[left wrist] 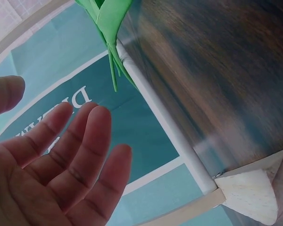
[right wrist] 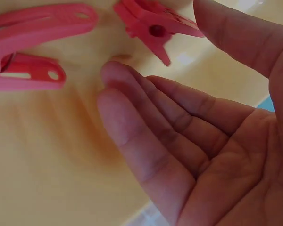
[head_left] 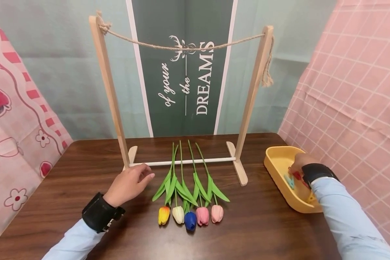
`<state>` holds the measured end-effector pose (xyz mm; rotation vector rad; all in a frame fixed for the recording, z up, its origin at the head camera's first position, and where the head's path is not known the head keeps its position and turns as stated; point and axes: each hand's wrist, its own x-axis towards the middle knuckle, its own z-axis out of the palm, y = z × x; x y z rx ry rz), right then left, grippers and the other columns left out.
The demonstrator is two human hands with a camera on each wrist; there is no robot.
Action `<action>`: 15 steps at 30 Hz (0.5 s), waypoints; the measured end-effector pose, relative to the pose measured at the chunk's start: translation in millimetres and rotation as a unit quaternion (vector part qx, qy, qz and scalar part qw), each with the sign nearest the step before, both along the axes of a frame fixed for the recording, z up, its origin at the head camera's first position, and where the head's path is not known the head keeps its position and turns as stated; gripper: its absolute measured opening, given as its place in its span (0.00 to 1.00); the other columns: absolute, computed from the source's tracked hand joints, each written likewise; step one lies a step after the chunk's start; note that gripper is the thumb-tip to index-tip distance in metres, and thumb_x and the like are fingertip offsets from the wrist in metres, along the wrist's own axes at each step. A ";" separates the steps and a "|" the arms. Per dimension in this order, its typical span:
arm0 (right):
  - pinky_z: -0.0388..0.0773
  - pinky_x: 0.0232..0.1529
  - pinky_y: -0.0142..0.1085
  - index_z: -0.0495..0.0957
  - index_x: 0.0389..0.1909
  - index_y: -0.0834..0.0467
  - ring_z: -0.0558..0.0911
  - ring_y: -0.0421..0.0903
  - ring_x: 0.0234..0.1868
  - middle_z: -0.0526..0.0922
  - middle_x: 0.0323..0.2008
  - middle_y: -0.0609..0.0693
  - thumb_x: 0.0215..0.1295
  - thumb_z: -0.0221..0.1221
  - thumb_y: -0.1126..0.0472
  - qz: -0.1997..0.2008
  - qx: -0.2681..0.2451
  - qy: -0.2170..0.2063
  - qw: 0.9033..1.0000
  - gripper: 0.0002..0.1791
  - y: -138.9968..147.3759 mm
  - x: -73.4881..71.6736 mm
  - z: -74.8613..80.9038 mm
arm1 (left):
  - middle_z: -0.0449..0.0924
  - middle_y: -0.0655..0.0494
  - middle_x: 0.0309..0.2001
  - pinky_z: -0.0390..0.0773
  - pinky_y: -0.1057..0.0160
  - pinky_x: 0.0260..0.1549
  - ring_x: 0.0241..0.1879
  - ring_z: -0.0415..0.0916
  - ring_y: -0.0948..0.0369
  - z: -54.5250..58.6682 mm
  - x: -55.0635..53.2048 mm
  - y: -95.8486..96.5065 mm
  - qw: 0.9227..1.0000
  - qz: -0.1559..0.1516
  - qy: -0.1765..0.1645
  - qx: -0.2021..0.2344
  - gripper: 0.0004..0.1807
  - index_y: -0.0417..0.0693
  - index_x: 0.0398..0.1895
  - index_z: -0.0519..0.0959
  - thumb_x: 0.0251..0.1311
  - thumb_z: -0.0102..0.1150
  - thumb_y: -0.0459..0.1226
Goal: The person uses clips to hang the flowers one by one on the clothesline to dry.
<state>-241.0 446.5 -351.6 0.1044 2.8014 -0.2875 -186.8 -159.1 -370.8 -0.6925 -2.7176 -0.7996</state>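
Note:
In the head view my left hand [head_left: 130,184] hovers by the left post's foot, left of the tulips, with relaxed fingers and nothing in it. The left wrist view shows its palm and loosely bent fingers. My right hand [head_left: 300,161] reaches into a yellow tray [head_left: 276,178]. In the right wrist view its thumb and fingers are spread apart near a red clothespin [right wrist: 153,26], and another red clothespin [right wrist: 33,47] lies to the left. A light-blue clothespin [head_left: 289,181] and a yellow one [head_left: 311,198] also lie in the tray, partly covered by the hand and wrist.
Several artificial tulips, among them a blue one [head_left: 190,221], lie side by side on the brown table [head_left: 247,231], stems across the stand's white bar [head_left: 217,160]. A rope [head_left: 156,46] sags between the stand's two wooden posts [head_left: 251,94]. Cloths hang behind and at both sides.

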 end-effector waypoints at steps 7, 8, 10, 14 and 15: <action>0.68 0.23 0.35 0.79 0.09 0.59 0.74 0.44 0.17 0.76 0.10 0.45 0.51 0.64 0.57 0.013 0.008 0.019 1.000 0.16 0.2 1.9 -2.0 | 0.79 0.63 0.29 0.77 0.61 0.29 0.29 0.75 0.66 -3.5 0.2 0.4 1.000 0.002 -0.007 -0.005 0.07 0.48 0.38 0.80 0.66 0.60 0.41; 0.68 0.23 0.35 0.79 0.09 0.59 0.74 0.44 0.18 0.76 0.11 0.45 0.51 0.64 0.57 0.011 0.008 0.019 1.000 0.15 -0.1 1.8 -2.0 | 0.79 0.63 0.29 0.77 0.61 0.29 0.29 0.75 0.66 -3.9 0.2 0.5 1.000 0.003 -0.007 -0.006 0.07 0.48 0.38 0.80 0.66 0.60 0.41; 0.69 0.23 0.35 0.78 0.10 0.59 0.74 0.44 0.18 0.75 0.11 0.46 0.50 0.64 0.57 0.010 0.011 0.022 1.000 0.15 -0.3 0.9 -2.4 | 0.78 0.63 0.28 0.76 0.62 0.29 0.29 0.75 0.66 -4.4 0.1 0.5 1.000 0.006 -0.007 -0.007 0.06 0.49 0.38 0.80 0.65 0.60 0.41; 0.70 0.24 0.36 0.76 0.13 0.59 0.74 0.45 0.20 0.75 0.14 0.47 0.50 0.66 0.57 0.008 0.018 0.032 0.999 0.14 0.6 -2.8 -4.0 | 0.78 0.63 0.28 0.76 0.62 0.28 0.28 0.74 0.67 -3.7 -0.8 -0.1 1.000 0.006 -0.002 -0.005 0.06 0.49 0.38 0.80 0.66 0.60 0.41; 0.70 0.24 0.36 0.76 0.13 0.59 0.74 0.46 0.20 0.75 0.15 0.48 0.50 0.66 0.57 0.008 0.019 0.034 0.999 0.14 0.7 -3.6 -4.2 | 0.78 0.63 0.28 0.75 0.62 0.27 0.28 0.74 0.67 -3.5 -1.2 -0.3 1.000 0.006 0.000 -0.004 0.06 0.49 0.38 0.80 0.66 0.60 0.42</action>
